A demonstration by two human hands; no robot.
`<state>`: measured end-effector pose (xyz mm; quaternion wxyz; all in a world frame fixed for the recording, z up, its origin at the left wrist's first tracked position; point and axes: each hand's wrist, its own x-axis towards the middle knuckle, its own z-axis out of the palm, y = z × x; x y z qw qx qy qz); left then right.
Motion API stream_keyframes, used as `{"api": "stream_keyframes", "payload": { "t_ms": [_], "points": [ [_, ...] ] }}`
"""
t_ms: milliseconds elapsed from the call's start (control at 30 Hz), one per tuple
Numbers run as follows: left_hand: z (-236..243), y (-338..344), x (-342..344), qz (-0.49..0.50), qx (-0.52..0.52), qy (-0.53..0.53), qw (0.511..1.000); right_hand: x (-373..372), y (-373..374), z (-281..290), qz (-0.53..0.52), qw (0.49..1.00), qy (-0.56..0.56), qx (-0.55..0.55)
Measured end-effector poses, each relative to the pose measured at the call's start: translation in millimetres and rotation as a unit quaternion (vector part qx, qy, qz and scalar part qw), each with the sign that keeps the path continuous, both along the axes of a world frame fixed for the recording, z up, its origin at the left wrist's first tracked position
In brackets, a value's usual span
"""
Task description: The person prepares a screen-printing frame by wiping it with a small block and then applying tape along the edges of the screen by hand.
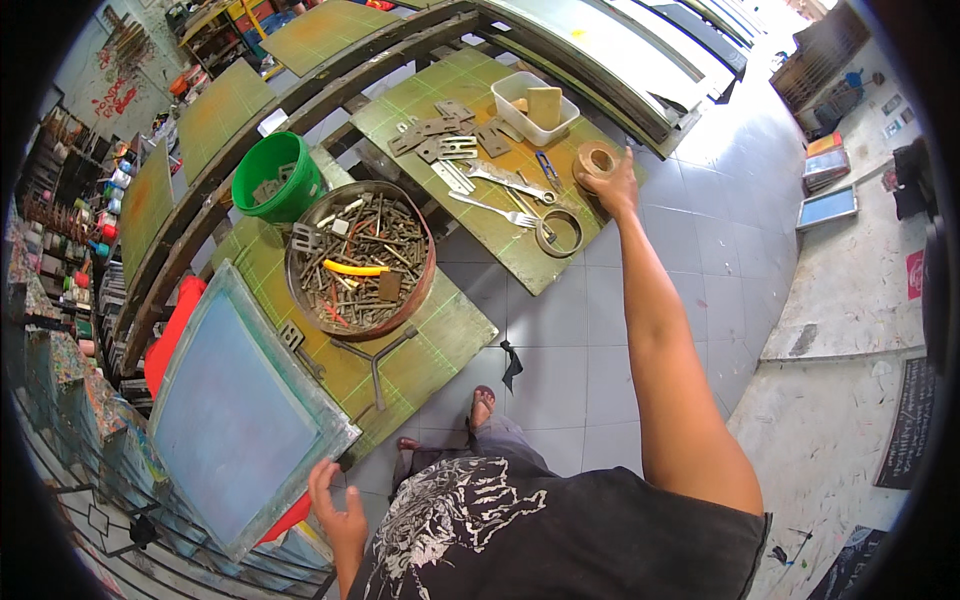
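My right hand (615, 187) reaches to the right edge of a green-marked board, its fingers and thumb round a roll of brown tape (588, 152). Just below it lies a thinner tape ring (539, 234). A fork (493, 210), a combination wrench (507, 180) and a small blue-handled tool (546, 165) are grouped to its left. My left hand (342, 512) hangs low with its fingers apart and nothing in it. Closest to that hand is the corner of a framed blue printing screen (240, 400), leaning beside the nearer board; I cannot tell whether they touch.
A round pan of bolts (428, 262) and a green bucket (262, 200) stand on the nearer board (450, 330). Flat metal plates (440, 130) and a clear plastic tub (562, 122) sit on the farther one. Dark rails run behind. A black strip (511, 365) lies on the tiled floor.
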<state>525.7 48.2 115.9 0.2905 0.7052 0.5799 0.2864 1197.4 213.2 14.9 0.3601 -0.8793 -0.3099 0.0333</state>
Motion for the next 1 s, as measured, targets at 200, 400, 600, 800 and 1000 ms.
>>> {"api": "stream_keyframes", "payload": {
  "t_ms": [200, 400, 600, 800, 1000],
  "points": [
    [-8, 19, 57, -0.082, -0.148, -0.189, 0.967, -67, -71, 27, 0.174, 0.936, 0.09, 0.294],
    [-3, 79, 128, -0.241, -0.399, -0.413, 0.783, -293, -132, 83, 0.362, 0.812, 0.291, 0.354],
    [-5, 68, 65, -0.312, -0.513, -0.55, 0.58, -424, -179, 84, 0.536, 0.711, 0.359, 0.28],
    [-5, 25, -54, -0.308, -0.417, -0.654, 0.55, -526, -193, 118, 0.634, 0.763, 0.056, 0.115],
    [-34, -27, -223, -0.136, -0.294, -0.611, 0.722, -582, -254, 13, 0.418, 0.81, 0.41, -0.021]
  ]
}}
